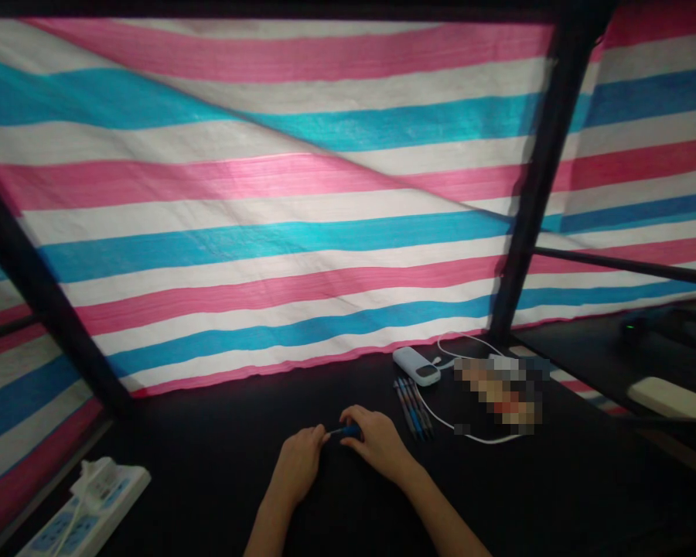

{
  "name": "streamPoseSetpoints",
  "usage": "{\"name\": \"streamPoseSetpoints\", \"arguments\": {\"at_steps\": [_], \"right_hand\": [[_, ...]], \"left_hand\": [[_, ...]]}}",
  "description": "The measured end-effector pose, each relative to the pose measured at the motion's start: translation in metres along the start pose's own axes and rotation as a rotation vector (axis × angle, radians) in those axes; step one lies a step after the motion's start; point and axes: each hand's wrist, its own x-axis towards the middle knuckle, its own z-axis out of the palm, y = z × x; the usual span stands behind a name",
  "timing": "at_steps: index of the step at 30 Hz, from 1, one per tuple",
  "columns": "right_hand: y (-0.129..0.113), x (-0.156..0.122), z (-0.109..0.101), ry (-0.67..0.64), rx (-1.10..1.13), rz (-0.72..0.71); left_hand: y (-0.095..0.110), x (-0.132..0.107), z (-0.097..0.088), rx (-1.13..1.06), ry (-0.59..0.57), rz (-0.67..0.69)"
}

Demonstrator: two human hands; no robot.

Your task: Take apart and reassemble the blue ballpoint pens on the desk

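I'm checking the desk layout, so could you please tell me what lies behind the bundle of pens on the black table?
Behind the pens lies a white power bank with a white cable, then the striped tarp. Where the cable ends is hidden by a blurred patch.

Tarp [267, 201] pink-blue-white striped; pen [348, 430] blue; table [499, 503] black (power strip [87, 518] white).

Both your forearms come up from the bottom edge and meet at the middle. Your left hand [298, 463] is curled, its fingertips pointing to the right. Your right hand [377, 442] is curled too, knuckles up, just beside the left.
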Motion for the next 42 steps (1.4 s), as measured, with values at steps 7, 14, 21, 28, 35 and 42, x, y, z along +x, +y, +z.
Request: {"name": "streamPoseSetpoints", "arguments": {"at_steps": [7, 14, 21, 28, 35, 42], "right_hand": [[-0.002, 0.001, -0.002, -0.024, -0.027, -0.047], [-0.002, 0.000, -0.004, -0.033, 0.005, -0.054], [-0.004, 0.000, -0.003, -0.032, 0.029, -0.059], [-0.002, 0.000, -0.001, -0.043, 0.073, -0.016], [0.000, 0.002, -0.002, -0.027, 0.087, 0.005], [0.001, 0.003, -0.009, 0.128, -0.042, -0.023]], "left_hand": [[0.000, -0.001, 0.001, 0.036, -0.011, 0.007], [0.002, -0.002, -0.002, 0.041, -0.022, 0.002], [0.003, -0.001, -0.003, 0.046, -0.017, -0.008], [0.003, 0.000, -0.006, 0.071, 0.028, 0.041], [0.006, -0.002, -0.012, -0.121, 0.168, 0.027], [-0.009, 0.002, -0.013, -0.607, 0.111, -0.106]]}}
